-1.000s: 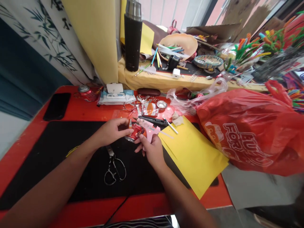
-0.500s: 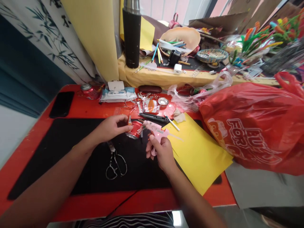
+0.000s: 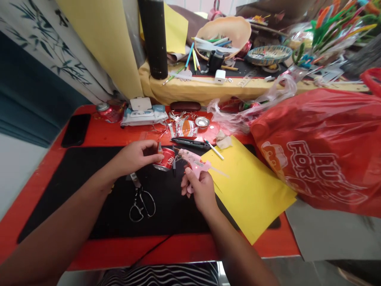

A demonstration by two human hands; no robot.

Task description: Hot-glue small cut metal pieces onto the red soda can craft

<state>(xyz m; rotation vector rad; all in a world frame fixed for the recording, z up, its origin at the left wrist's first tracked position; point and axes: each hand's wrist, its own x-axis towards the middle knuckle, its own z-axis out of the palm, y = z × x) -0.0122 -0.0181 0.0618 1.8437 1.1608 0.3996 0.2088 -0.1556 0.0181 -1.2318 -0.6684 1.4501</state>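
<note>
My left hand [image 3: 143, 155] is closed on a short red soda can [image 3: 166, 159], with thumb and fingers at its left side. An orange-and-silver strip [image 3: 160, 149] stands up from the can by my fingertips. In my right hand [image 3: 199, 186] is a pink hot glue gun [image 3: 193, 159], gripped by its handle. Its nozzle points left toward the can, with a small gap between them. A clear glue stick [image 3: 219, 172] pokes out of the gun's back. Scissors [image 3: 142, 204] lie on the black mat [image 3: 175, 214] below my left hand.
A black utility knife [image 3: 190, 143] and white pen [image 3: 214, 150] lie behind the gun. Yellow paper [image 3: 250, 194] is at right, beside a big red plastic bag [image 3: 321, 155]. A phone [image 3: 76, 130], another can [image 3: 107, 113] and wipes [image 3: 144, 116] sit at back left.
The glue gun's nozzle has come away from the can, leaving a gap. My left hand has shifted slightly left with the can. The whole view has tilted a little downward.
</note>
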